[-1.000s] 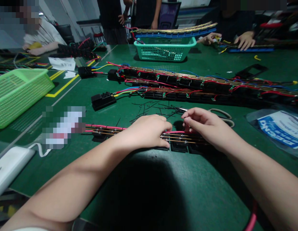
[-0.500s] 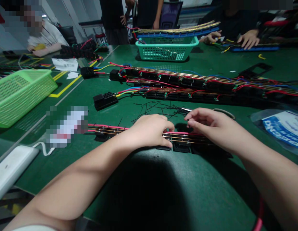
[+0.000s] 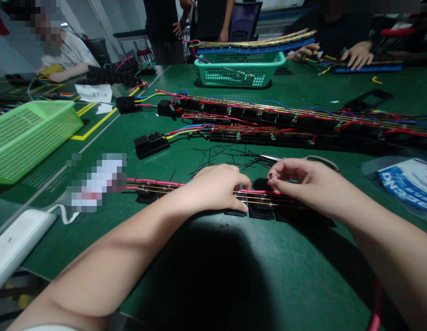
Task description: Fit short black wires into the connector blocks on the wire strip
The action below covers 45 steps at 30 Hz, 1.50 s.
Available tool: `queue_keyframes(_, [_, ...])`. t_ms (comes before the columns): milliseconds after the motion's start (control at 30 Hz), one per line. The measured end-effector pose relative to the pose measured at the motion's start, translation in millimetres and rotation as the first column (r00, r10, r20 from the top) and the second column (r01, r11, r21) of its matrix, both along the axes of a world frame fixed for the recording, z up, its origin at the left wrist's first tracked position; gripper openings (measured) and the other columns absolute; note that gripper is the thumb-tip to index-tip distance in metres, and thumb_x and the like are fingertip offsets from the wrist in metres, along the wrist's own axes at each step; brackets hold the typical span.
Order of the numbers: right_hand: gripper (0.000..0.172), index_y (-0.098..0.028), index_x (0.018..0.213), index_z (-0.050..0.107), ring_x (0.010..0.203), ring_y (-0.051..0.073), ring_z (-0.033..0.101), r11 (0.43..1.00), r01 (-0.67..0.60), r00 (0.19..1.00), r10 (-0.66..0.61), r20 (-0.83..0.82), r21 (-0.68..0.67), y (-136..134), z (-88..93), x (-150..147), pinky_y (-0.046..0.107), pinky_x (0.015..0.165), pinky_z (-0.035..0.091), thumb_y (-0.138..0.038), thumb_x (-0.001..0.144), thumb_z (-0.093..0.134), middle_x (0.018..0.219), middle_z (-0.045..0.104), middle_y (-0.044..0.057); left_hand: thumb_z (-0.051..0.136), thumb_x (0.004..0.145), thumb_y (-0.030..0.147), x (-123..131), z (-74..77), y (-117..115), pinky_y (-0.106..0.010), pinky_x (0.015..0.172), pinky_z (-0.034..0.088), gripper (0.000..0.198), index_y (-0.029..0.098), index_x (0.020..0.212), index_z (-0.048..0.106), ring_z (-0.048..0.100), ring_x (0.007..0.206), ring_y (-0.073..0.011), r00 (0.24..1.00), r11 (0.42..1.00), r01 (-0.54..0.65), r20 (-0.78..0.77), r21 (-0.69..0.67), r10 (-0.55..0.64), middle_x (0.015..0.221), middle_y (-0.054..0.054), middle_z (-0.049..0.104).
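The left hand (image 3: 220, 186) is clamping the segmented black strip (image 3: 261, 212) on the counter (image 3: 299, 266); the right hand (image 3: 299, 177) is pinching a small black piece (image 3: 270, 175) near the red cable (image 3: 259, 191).

One head-worn camera looks forward and down over the green table (image 3: 303, 262).

Tabletop (image 3: 285, 271): smooth green, faintly glossy. Beneath my left hand (image 3: 216, 186): strip (image 3: 259, 201) with shiny coppery metal rods (image 3: 257, 196), matt black plastic blocks (image 3: 262, 212) and smooth red-sheathed cable (image 3: 259, 191). Toward the far edge: perforated plastic basket (image 3: 239, 76). At the near edge's left end: smooth white plastic case (image 3: 23, 241).
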State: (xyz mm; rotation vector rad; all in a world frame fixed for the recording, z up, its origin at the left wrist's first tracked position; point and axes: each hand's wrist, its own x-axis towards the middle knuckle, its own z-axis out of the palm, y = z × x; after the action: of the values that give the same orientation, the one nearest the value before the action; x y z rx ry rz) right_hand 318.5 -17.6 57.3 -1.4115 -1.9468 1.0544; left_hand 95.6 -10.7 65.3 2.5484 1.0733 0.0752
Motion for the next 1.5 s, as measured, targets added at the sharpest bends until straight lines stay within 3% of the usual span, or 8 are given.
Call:
queue_keyframes(333, [0.016,-0.023,0.079,0.058,0.060,0.016,0.059,0.988,0.068,0.992,-0.053,-0.112,0.142,-9,3.3,-7,0.030,0.058,0.048,-0.038,0.082,0.065,0.069,0.064,0.001,0.073,0.073,0.045,0,0.1,1,-0.027,0.069,0.039,0.035,0.026,0.102,0.071,0.058,0.087,-0.0189,0.999,0.999,0.005,0.038,-0.051,-0.003,0.090,-0.002,0.061])
queue_keyframes(600, [0.002,-0.024,0.084,0.062,0.070,0.016,0.065,0.904,-0.104,0.994,0.111,0.008,0.415,-17,-0.8,-9,0.030,0.067,0.053,-0.025,0.083,0.063,0.078,0.068,0.001,0.074,0.071,0.044,0,-2.9,5,-0.026,0.069,0.038,0.039,0.024,0.104,0.070,0.056,0.083,-0.0178,0.996,0.996,0.023,0.085,-0.081,-0.016,0.087,-0.001,0.059])
queue_keyframes(767, [0.009,-0.025,0.085,0.064,0.072,0.019,0.066,0.811,-0.235,0.972,0.202,0.120,0.535,-19,-0.4,-8,0.032,0.067,0.052,-0.018,0.080,0.063,0.079,0.070,0.002,0.074,0.071,0.045,-1,-2.2,4,-0.025,0.067,0.037,0.037,0.024,0.101,0.070,0.056,0.082,-0.0174,0.996,0.996,0.021,0.084,-0.090,-0.014,0.086,-0.001,0.059])
queue_keyframes(1300, [0.015,-0.026,0.086,0.063,0.075,0.023,0.067,0.762,-0.238,0.971,0.206,0.122,0.602,-22,5.1,-7,0.037,0.071,0.053,-0.014,0.078,0.064,0.079,0.071,0.004,0.075,0.071,0.045,-2,-2.6,6,-0.025,0.067,0.037,0.037,0.023,0.101,0.070,0.056,0.082,-0.0170,0.995,0.995,0.032,0.101,-0.090,-0.023,0.087,-0.001,0.060])
queue_keyframes(1500, [0.014,-0.025,0.087,0.064,0.075,0.021,0.066,0.762,-0.317,0.948,0.275,0.161,0.565,-18,0.6,-6,0.036,0.068,0.053,-0.014,0.079,0.062,0.080,0.071,0.005,0.074,0.071,0.044,-2,-3.3,5,-0.024,0.067,0.036,0.036,0.023,0.100,0.070,0.055,0.082,-0.0166,0.993,0.995,0.031,0.116,-0.095,-0.020,0.086,-0.001,0.059])
